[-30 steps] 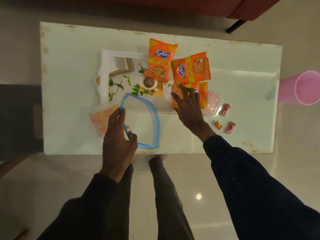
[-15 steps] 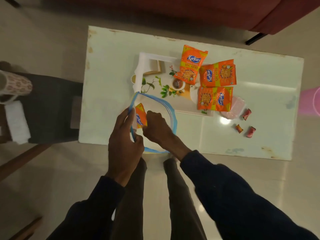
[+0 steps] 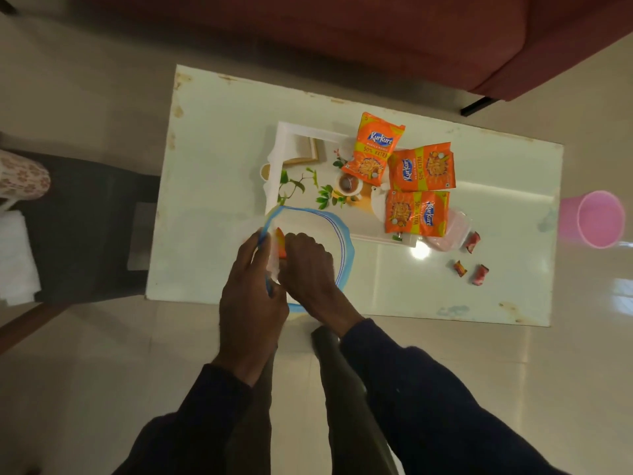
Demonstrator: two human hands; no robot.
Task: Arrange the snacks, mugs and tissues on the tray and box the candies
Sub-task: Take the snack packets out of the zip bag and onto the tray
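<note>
Well, the left hand (image 3: 251, 286) pinches the blue rim of a clear zip bag (image 3: 342, 241) at the near edge of the table (image 3: 222, 149), fingers and thumb closed on the plastic. The right hand (image 3: 308, 265) is down in the bag's mouth, fingers curled round a small orange packet (image 3: 280, 240) of which only a sliver shows.

My worry is the bag. It is slack and seems to reach just past the near edge, so a sharp pull could drag it off the table or snag the packet on the zip. Its mouth also laps over the near rim of the tray (image 3: 284, 138), so a tug might nudge the tray and shift the three Kurkure packets (image 3: 375, 149) on its right half. Three candies (image 3: 460, 268) lie loose toward the table's near right corner, beside the clear box (image 3: 455, 231), where a passing sleeve could sweep them off.

As for the table, it is white, glossy and chipped along its edges. Off its left edge a dark seat (image 3: 96, 217) holds a flowered mug (image 3: 20, 173) and what look like tissues (image 3: 13, 255). A pink bucket (image 3: 599, 219) stands on the pale tiled floor (image 3: 85, 389) off the right edge, with a maroon sofa (image 3: 342, 39) beyond the far edge
</note>
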